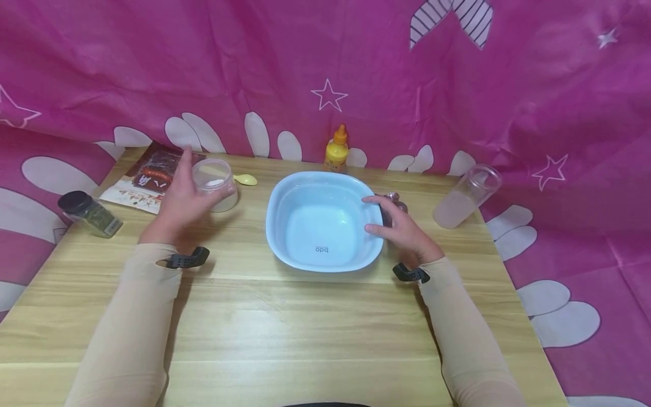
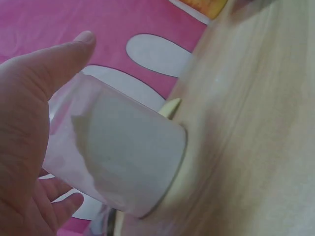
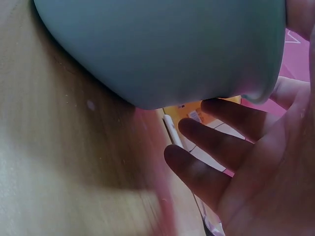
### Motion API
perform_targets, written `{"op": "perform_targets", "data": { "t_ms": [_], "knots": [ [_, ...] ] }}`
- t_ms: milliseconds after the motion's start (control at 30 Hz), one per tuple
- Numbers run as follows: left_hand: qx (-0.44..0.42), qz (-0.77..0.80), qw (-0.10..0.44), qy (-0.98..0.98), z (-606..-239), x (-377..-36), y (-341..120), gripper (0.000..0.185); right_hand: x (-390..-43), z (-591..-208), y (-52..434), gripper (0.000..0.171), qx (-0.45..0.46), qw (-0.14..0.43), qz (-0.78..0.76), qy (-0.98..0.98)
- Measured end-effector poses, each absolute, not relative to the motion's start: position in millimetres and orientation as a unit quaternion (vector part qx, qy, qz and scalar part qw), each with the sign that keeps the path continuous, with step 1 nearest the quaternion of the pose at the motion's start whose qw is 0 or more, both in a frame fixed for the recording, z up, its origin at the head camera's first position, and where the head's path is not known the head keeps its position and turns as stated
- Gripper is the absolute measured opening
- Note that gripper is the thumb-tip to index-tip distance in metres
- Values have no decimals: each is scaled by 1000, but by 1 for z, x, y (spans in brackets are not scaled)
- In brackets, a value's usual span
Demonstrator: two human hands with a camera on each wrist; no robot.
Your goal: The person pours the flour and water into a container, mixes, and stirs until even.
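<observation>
The left hand [image 1: 175, 206] wraps a small clear cup [image 1: 212, 182] of white powder, held just above the table [image 1: 305, 328] left of the bowl [image 1: 285, 215]. It looks light, thin and slippery, best gripped mid-wall. The right hand [image 1: 402, 229] rests relaxed at the bowl's rim.

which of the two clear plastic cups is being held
The short clear cup left of the blue basin, gripped by the left hand. The taller clear cup leans untouched at the table's right edge.
</observation>
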State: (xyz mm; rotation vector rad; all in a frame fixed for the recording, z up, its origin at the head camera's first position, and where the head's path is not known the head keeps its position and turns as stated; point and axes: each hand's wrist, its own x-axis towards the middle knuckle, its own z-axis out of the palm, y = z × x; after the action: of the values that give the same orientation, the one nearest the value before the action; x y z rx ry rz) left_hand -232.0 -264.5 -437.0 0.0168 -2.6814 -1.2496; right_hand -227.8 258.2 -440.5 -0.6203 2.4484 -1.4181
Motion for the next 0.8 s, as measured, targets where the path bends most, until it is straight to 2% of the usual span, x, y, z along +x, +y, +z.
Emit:
{"op": "perform_targets", "data": {
  "t_ms": [233,567,800],
  "knots": [
    [21,-441,86,-893,-448,-235,-264,141,-228,-444,259,68,-219,127,-500,828],
    [27,-474,84,-876,-455,-236,-264,132,-225,-445,260,73,-211,149,-515,818],
    [35,-494,83,-865,-455,-236,-263,127,-223,-445,257,74,-172,174,-532,811]
  ]
}}
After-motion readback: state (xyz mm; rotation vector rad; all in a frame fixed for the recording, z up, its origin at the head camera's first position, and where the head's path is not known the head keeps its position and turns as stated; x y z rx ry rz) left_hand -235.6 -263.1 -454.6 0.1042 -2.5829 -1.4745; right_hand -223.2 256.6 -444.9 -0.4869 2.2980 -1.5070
